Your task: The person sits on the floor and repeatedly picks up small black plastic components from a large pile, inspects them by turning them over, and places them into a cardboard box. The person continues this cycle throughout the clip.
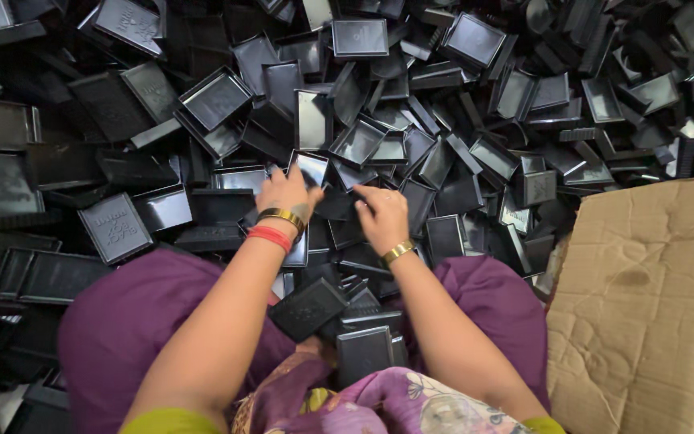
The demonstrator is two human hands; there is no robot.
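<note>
Where black trays [411, 120] heap, cardboard box [644, 305] right

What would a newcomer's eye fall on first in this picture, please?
First, the heap of black plastic trays filling the top and left of the view. Then, at centre, the left hand and right hand reaching into it, each closed on a black piece, bangles at both wrists. A creased cardboard box sits at lower right.
</note>
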